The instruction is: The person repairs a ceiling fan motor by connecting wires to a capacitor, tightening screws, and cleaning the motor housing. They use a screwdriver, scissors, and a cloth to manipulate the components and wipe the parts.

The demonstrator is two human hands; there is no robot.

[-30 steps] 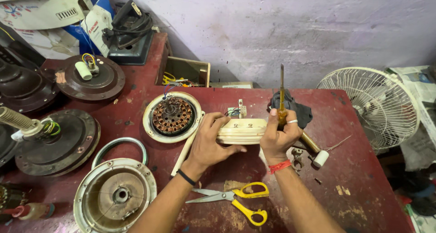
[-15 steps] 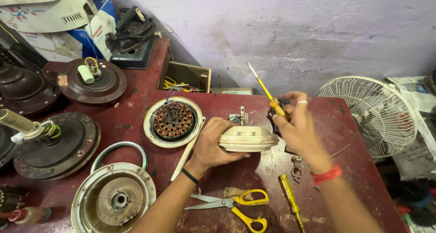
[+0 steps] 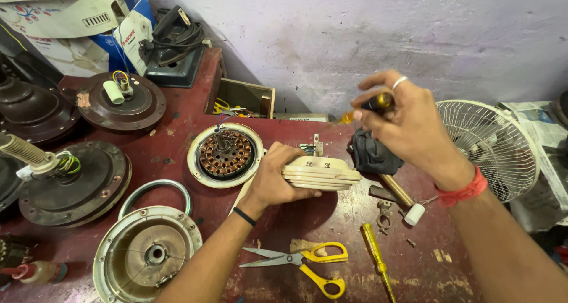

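Note:
My left hand (image 3: 273, 179) grips a cream, ribbed, oval fan part (image 3: 322, 172) and holds it on edge just above the red table (image 3: 331, 220). My right hand (image 3: 408, 122) is raised above and to the right of that part, closed around a yellow-handled screwdriver (image 3: 373, 105) whose shaft points left, blurred. A ring is on one finger and a red thread circles the wrist. Left of the cream part lies a motor stator with copper windings (image 3: 225, 155) in a cream ring.
Yellow-handled scissors (image 3: 307, 263) and a second yellow screwdriver (image 3: 376, 264) lie near the front edge. A hammer (image 3: 397, 195) and black cloth (image 3: 373, 155) sit under my right hand. Fan motor housings (image 3: 148, 253) crowd the left; a white fan guard (image 3: 494, 146) stands right.
My right hand has lifted the screwdriver up off the cream part and swung it from upright to pointing left. My left hand has kept its hold, with the part tipped more on edge.

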